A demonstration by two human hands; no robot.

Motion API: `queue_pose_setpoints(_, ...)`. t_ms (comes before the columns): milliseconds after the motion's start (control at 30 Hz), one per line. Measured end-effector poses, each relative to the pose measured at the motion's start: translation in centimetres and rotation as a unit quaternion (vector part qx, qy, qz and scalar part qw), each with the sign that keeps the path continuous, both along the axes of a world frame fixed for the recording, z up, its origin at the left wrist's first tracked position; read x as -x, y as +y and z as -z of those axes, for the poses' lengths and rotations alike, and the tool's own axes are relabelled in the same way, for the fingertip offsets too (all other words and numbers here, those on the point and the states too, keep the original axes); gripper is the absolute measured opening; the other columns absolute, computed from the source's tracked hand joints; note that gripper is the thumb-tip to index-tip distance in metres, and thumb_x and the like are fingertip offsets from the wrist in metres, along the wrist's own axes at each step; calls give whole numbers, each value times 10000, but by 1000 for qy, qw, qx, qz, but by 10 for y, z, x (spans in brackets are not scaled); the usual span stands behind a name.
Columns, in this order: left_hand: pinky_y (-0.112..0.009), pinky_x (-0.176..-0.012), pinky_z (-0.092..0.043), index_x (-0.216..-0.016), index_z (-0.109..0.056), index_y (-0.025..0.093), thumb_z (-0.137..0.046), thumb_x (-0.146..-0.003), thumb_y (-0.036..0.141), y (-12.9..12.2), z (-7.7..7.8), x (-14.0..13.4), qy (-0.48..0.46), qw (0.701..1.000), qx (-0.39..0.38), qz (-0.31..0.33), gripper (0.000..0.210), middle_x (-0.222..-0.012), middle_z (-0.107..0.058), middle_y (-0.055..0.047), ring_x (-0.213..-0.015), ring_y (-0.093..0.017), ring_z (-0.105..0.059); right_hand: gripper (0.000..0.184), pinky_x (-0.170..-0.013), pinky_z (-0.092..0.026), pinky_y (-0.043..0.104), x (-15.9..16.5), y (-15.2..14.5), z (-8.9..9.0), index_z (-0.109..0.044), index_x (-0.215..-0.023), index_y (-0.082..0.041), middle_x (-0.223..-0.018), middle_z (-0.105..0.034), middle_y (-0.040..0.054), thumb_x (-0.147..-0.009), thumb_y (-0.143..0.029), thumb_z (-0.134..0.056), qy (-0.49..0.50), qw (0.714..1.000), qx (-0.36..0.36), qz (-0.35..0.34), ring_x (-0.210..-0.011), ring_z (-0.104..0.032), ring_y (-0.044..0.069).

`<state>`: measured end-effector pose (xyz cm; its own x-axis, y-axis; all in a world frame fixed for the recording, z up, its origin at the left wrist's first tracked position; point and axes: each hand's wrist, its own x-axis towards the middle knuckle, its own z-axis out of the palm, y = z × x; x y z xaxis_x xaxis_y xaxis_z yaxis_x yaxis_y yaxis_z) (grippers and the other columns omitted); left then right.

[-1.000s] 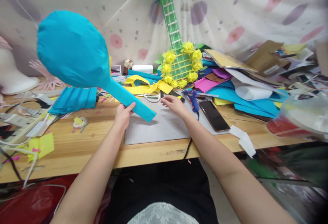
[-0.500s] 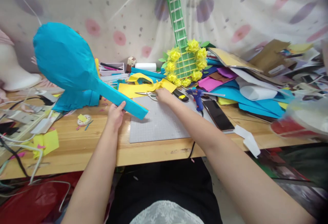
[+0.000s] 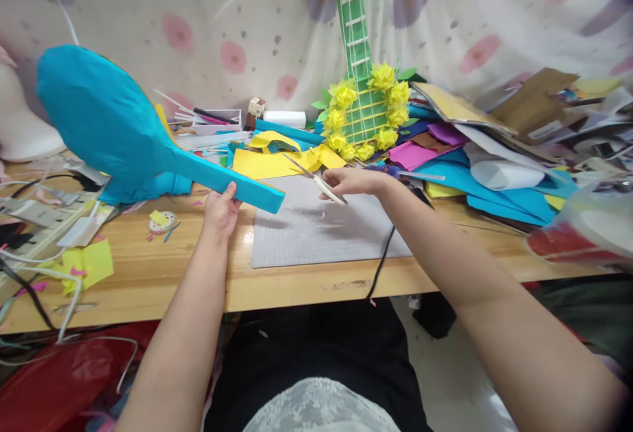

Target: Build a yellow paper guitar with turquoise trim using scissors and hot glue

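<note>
My left hand [image 3: 223, 212] grips the narrow neck of a blue paper-covered guitar shape [image 3: 111, 112], whose wide rounded body tilts up to the left. Thumb on top, the fingers go underneath and are partly hidden. A pair of scissors [image 3: 324, 188] with pale handles is in my right hand [image 3: 349, 183], raised over the grey cutting mat [image 3: 301, 241]. The blades point up and to the left, toward yellow paper [image 3: 264, 163] at the back of the mat.
A green paper guitar [image 3: 363, 95] with yellow flowers leans against the curtain. Coloured paper sheets [image 3: 445, 175] pile up on the right, beside a clear tub [image 3: 583, 241]. Cables and a power strip [image 3: 30, 221] lie at the left. A blue glue gun [image 3: 390, 169] is partly behind my right wrist.
My right hand has picked the scissors up off the mat and drawn them back to the right. The blue guitar shape has shifted slightly left, still in my left hand.
</note>
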<state>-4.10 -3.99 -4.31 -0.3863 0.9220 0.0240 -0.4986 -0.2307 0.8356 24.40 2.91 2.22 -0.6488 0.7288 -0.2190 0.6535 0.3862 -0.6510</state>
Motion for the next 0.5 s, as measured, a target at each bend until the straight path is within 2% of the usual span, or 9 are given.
queue_pose_setpoints(100, -249, -787, -521, -851, -634, 194, -767, -649, 245, -1, -1, -4, 3, 1000, -2, 3, 247, -865, -705, -21, -893, -154, -646, 479, -645, -383, 282, 1, -23, 17, -560, -973, -176, -845, -617, 46, -667, -534, -646, -3, 988, -153, 10, -720, -541, 171)
queue_pose_setpoints(167, -254, -812, -517, -879, -634, 202, -757, -665, 247, -2, -1, -5, 10, 1000, 1, 5, 251, -898, -705, -22, -926, -157, -642, 475, -703, -364, 304, 6, -36, 27, -556, -958, -168, -874, -611, 63, -686, -552, -619, -18, 976, -217, -19, -761, -536, 191)
queue_pose_setpoints(267, -256, -830, -513, -923, -633, 217, -746, -680, 247, -4, -2, -7, 10, 1000, 1, 13, 270, -946, -705, -17, -949, -154, -638, 463, -766, -336, 321, 13, -48, 35, -553, -939, -168, -911, -612, 74, -724, -577, -569, -21, 969, -242, -57, -820, -534, 209)
queue_pose_setpoints(500, -254, -868, -497, -940, -635, 207, -744, -687, 236, -2, 0, -3, -18, 999, -29, 21, 277, -987, -705, -24, -975, -147, -632, 448, -739, -303, 312, 17, -55, 37, -535, -908, -172, -893, -626, 69, -752, -591, -525, -31, 964, -259, -48, -780, -538, 203)
